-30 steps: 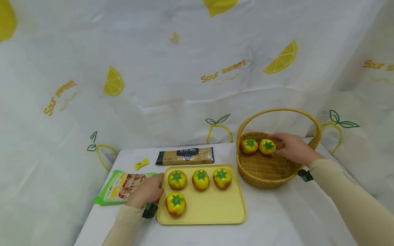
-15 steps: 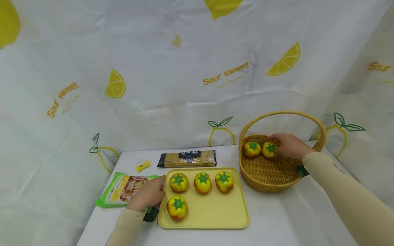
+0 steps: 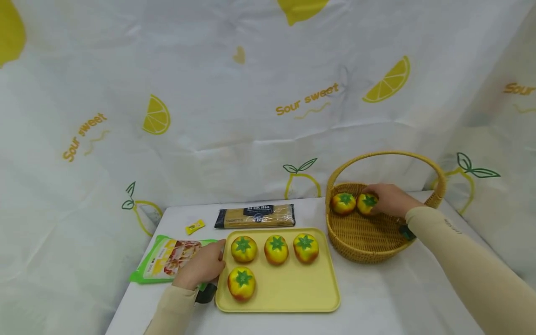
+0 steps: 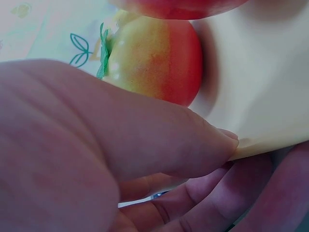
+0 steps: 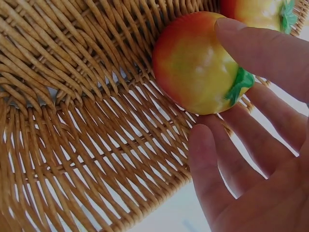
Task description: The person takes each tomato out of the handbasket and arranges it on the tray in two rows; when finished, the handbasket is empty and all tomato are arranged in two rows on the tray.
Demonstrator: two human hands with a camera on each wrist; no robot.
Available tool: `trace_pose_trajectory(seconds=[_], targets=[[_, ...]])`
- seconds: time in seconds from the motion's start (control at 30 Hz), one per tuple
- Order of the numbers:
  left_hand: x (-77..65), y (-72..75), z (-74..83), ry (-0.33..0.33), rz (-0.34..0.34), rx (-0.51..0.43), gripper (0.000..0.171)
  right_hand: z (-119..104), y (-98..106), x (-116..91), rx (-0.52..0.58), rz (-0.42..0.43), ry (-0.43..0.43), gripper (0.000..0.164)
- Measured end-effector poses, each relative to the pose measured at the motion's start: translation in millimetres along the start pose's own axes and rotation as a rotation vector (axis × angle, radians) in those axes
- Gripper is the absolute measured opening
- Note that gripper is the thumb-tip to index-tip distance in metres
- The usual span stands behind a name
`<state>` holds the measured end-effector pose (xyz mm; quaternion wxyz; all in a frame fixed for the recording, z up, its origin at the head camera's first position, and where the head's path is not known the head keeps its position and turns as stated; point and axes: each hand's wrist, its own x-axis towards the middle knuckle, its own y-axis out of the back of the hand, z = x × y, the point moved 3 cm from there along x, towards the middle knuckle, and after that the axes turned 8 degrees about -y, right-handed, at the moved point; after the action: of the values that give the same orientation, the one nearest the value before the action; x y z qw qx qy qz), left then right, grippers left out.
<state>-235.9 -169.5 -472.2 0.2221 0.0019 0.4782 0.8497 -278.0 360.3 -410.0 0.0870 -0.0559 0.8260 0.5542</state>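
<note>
My left hand (image 3: 203, 266) pinches the left rim of a yellow tray (image 3: 297, 293), thumb on top and fingers underneath, as the left wrist view shows. Several yellow-red persimmons with green leafy tops sit on the tray, among them a front one (image 3: 241, 284) and a back-right one (image 3: 306, 248). Inside the wicker basket (image 3: 364, 239), my right hand (image 3: 389, 200) holds a persimmon (image 5: 198, 63), its thumb on one side and fingers on the other. Another persimmon (image 3: 343, 204) lies just left of it in the basket.
Behind the tray lies a packet of spaghetti (image 3: 256, 216). A small yellow wrapped packet (image 3: 195, 226) is at the back left, and a green-edged food bag (image 3: 167, 256) lies beside my left hand. The basket's tall handle (image 3: 385, 153) arches over its opening.
The view has shifted slightly. My right hand has stayed at the same persimmon in the basket, its wrist edging a little left. My left hand has kept to the tray's rim.
</note>
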Motion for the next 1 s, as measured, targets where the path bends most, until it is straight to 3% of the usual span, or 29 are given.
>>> trace_pose_trajectory(seconds=[0.6,1.0], targets=[[-0.8,-2.9,0.8,0.002,0.002,0.001,0.064,3.3,3.6,-15.0,-0.026,0.009,0.008,0.066],[-0.2,-2.4,2.2,0.021,-0.005,-0.017,0.065,-10.1,12.4,-58.1,-0.008,0.092,0.050,0.065]])
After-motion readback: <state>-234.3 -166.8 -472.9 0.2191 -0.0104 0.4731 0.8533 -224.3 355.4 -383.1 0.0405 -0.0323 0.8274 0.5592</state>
